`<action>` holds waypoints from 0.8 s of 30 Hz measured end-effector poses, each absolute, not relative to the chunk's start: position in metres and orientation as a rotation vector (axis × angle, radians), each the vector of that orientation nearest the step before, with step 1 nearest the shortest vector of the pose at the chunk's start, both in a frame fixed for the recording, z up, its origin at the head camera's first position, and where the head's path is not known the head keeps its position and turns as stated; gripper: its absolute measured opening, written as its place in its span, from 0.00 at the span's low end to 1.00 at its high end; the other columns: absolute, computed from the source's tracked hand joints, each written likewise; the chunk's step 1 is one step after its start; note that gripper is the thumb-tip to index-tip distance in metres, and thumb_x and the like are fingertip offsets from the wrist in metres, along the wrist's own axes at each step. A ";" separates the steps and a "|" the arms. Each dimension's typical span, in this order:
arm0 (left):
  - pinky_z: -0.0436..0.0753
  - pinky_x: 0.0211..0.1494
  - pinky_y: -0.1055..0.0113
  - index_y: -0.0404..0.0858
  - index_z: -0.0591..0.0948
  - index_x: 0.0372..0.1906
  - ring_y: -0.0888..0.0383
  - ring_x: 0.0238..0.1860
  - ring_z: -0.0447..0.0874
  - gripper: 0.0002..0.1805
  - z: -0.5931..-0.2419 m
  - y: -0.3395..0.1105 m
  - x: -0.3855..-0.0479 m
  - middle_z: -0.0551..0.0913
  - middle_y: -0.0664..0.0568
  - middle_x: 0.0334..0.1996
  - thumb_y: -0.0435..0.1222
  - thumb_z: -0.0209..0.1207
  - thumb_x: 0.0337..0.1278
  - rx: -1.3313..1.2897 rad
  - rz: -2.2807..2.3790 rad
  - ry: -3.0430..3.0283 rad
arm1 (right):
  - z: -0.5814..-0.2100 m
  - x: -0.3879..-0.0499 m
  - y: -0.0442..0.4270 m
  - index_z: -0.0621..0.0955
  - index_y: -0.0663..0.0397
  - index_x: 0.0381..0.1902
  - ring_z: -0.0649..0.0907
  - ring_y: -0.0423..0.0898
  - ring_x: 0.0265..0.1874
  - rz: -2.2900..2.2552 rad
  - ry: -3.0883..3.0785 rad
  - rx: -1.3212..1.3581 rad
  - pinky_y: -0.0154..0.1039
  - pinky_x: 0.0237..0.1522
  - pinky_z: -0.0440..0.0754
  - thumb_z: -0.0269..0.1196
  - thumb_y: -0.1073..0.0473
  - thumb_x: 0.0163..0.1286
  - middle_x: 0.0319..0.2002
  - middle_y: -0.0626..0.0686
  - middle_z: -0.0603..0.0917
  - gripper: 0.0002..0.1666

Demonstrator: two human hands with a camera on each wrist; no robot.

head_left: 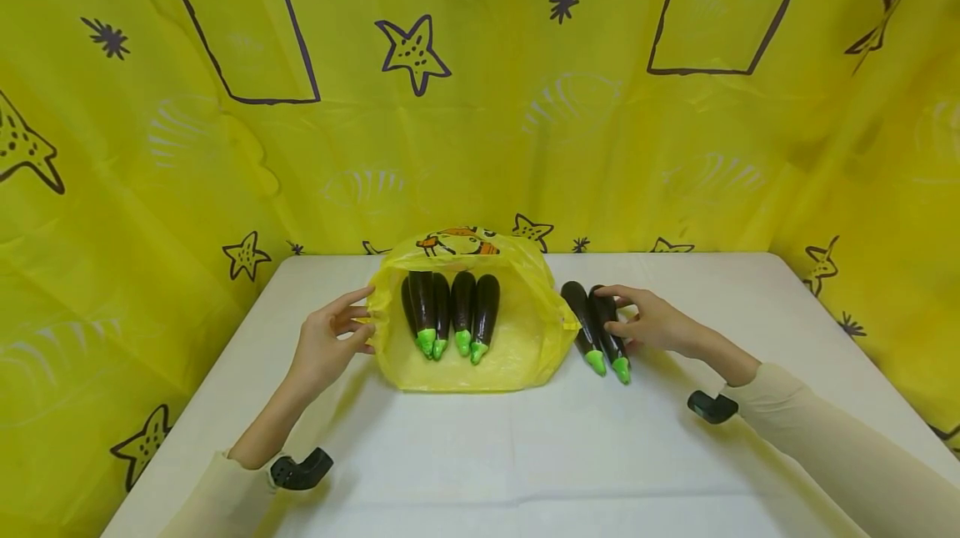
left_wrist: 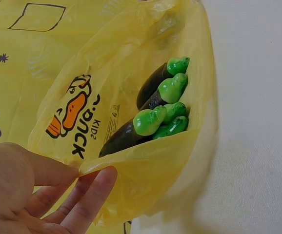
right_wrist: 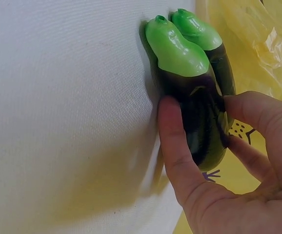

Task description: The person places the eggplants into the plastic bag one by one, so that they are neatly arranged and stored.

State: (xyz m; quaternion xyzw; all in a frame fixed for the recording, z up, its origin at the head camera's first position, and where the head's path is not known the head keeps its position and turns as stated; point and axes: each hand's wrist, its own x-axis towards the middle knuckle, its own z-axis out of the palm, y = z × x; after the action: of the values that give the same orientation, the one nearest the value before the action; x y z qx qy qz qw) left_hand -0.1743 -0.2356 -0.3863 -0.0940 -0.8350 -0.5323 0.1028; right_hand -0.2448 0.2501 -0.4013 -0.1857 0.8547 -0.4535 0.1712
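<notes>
A yellow plastic bag [head_left: 513,354] lies on its side with its mouth facing me. Several dark toy eggplants [head_left: 486,309] with bright green stem ends lie inside it. My left hand [head_left: 324,346] pinches the left edge of the bag's mouth between thumb and fingers, as the left wrist view shows. To the right of the bag, two more eggplants lie side by side on the table. My right hand [head_left: 656,325] holds the outer eggplant [right_wrist: 199,117], thumb on one side and fingers on the other. The inner eggplant [head_left: 581,321] lies between it and the bag.
A white-covered table [head_left: 465,455] carries everything. Behind it and along both sides hangs a yellow curtain [head_left: 480,138] with dark starfish and frame drawings. A printed duck [left_wrist: 75,109] shows on the bag. Each wrist wears a dark device [head_left: 300,470].
</notes>
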 end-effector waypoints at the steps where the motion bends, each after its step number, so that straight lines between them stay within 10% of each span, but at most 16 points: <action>1: 0.92 0.35 0.51 0.34 0.75 0.71 0.49 0.41 0.89 0.32 -0.386 -0.236 -0.174 0.85 0.31 0.49 0.18 0.62 0.61 -0.278 -1.569 -2.464 | -0.401 -0.245 0.250 0.63 0.64 0.77 0.85 0.51 0.30 -1.285 2.429 -0.533 0.46 0.34 0.92 0.63 0.66 0.74 0.68 0.82 0.61 0.38; 24: 0.92 0.36 0.51 0.35 0.74 0.72 0.46 0.42 0.89 0.32 -0.387 -0.236 -0.175 0.85 0.32 0.50 0.19 0.62 0.62 -0.274 -1.571 -2.467 | -0.387 -0.238 0.253 0.62 0.62 0.78 0.88 0.53 0.34 -1.300 2.400 -0.550 0.49 0.38 0.92 0.64 0.65 0.74 0.71 0.81 0.56 0.40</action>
State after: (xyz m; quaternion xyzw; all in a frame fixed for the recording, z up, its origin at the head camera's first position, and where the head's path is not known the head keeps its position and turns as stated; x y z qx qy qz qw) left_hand -0.1753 -0.2361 -0.3868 -0.0927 -0.8355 -0.5319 0.1020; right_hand -0.2376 0.2530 -0.3870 -0.1945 0.8483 -0.4594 0.1777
